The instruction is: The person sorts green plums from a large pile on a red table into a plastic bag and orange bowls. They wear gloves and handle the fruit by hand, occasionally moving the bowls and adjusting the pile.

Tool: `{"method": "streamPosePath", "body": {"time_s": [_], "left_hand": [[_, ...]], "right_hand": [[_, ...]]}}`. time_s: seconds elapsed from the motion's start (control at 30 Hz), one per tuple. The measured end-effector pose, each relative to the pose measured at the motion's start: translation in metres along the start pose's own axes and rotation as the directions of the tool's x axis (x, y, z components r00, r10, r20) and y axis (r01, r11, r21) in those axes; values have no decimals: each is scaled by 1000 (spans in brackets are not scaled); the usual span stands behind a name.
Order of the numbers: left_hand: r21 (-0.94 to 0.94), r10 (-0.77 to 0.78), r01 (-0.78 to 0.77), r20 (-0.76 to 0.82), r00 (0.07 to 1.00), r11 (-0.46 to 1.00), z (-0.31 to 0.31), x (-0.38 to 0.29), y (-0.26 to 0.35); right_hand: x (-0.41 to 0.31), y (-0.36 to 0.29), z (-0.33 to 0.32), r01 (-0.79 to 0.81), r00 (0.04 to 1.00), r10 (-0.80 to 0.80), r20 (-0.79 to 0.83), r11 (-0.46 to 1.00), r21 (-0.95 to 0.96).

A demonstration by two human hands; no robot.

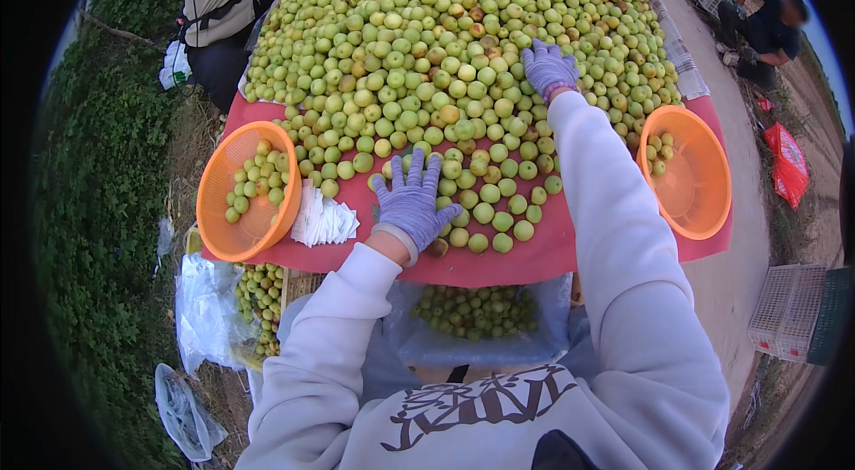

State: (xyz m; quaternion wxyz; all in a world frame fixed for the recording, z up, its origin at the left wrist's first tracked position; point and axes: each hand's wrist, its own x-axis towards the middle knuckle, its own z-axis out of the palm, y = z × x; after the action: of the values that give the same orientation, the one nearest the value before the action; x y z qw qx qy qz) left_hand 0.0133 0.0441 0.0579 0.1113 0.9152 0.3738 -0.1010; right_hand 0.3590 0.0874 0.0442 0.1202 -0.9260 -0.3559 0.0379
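Observation:
A broad heap of round green-yellow fruit (427, 56), jujubes by their look, some with brown patches, covers a red cloth (394, 263). My left hand (413, 201), in a purple knit glove, lies palm down near the front of the heap. Its fingers are spread, and loose fruit sits against its right side and fingertips. Farther forward and to the right, my right hand (549, 69), gloved the same way, reaches onto the heap. Its fingers are apart on top of the fruit; what lies under the palm is hidden.
Orange plastic baskets (212, 203) (711, 183) with some fruit stand at both sides. White paper packets (327, 223) lie beside the left one. Below the table edge is a lined crate (554, 336) of fruit. A person (220, 3) works at left; another (768, 29) sits at right.

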Motion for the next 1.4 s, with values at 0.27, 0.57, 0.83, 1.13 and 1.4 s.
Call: {"method": "streamPosePath", "body": {"time_s": [0.27, 0.57, 0.83, 1.13, 1.4], "left_hand": [[38, 23, -25, 36, 999, 999, 4, -4, -6], [11, 87, -87, 15, 996, 996, 5, -18, -17], [8, 241, -241, -6, 971, 971, 12, -12, -22], [33, 198, -199, 33, 980, 979, 6, -14, -35], [88, 178, -190, 125, 976, 978, -4, -19, -27]], "right_hand": [[-57, 1, 35, 407, 913, -409, -4, 910, -76], [-115, 45, -28, 176, 977, -207, 45, 911, 374], [-186, 11, -16, 439, 887, -427, 177, 898, -33], [-189, -9, 1, 375, 896, -415, 158, 898, 232], [-229, -65, 9, 558, 782, -583, 222, 812, 169]]}}
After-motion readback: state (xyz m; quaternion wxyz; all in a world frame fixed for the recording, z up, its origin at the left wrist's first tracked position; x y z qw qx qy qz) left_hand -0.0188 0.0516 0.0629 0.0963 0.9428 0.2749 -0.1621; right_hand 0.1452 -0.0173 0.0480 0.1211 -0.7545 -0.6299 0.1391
